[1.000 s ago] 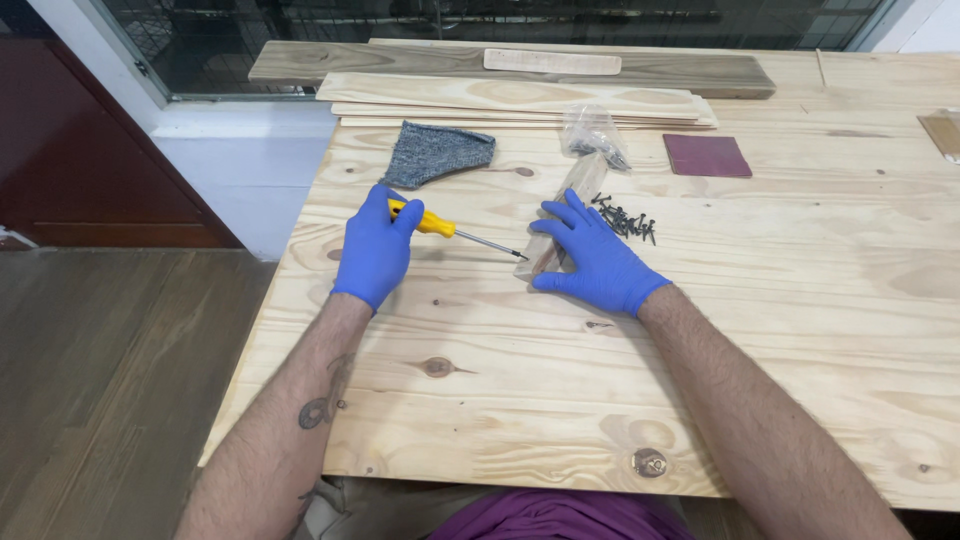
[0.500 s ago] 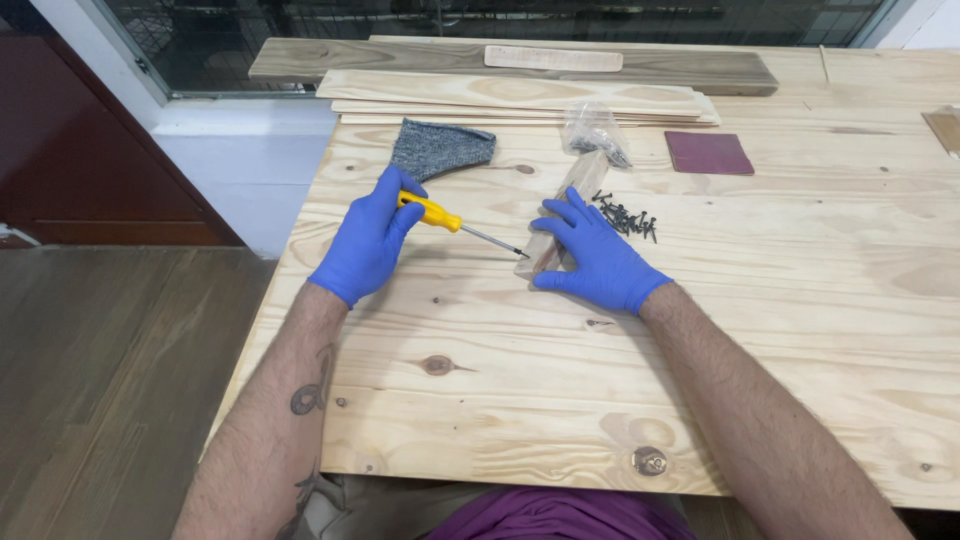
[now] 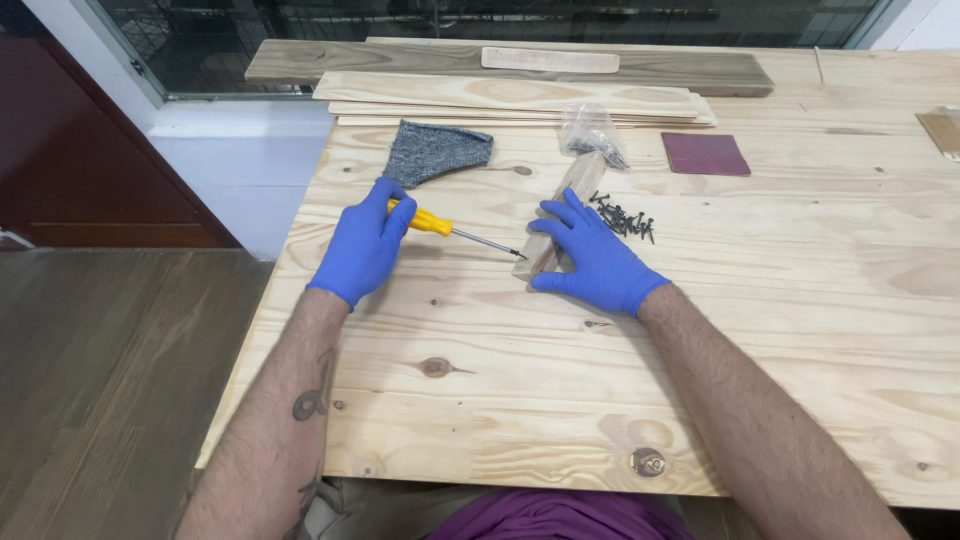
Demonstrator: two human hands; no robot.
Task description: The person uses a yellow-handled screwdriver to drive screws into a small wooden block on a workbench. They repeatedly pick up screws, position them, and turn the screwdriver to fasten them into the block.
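Head view: I look down on a pale pine bench (image 3: 760,330) with knots and long grain, both of my hands in blue gloves.
Left hand: my left hand (image 3: 365,245) is wrapped around the yellow handle of a screwdriver (image 3: 455,231), gripping it firmly.
Screwdriver: smooth yellow plastic handle, thin grey metal shaft; it slants toward the right, and its tip sits right at the near end of the wood block (image 3: 560,213).
Right hand: my right hand (image 3: 595,258) lies flat with fingers spread, pressing on the near end of the wood block and holding it down against the bench.
Wood block: a narrow, straight stick of light, bare wood with squared edges, lying on the bench between my hands and running away from me at a slight slant.
Screws: a loose heap of small dark screws (image 3: 625,215) lies just beside my right fingertips.
Bag: a crumpled clear plastic bag (image 3: 590,130) rests at the far end of the block.
Cloth: a grey knitted cloth (image 3: 435,150), folded to a rough triangle, lies beyond my left hand.
Sandpaper: a flat dark red square of sandpaper (image 3: 705,153) lies to the right of the bag.
Boards: thin pale boards (image 3: 510,95) are stacked at the far edge, with a darker weathered plank (image 3: 700,70) behind them.
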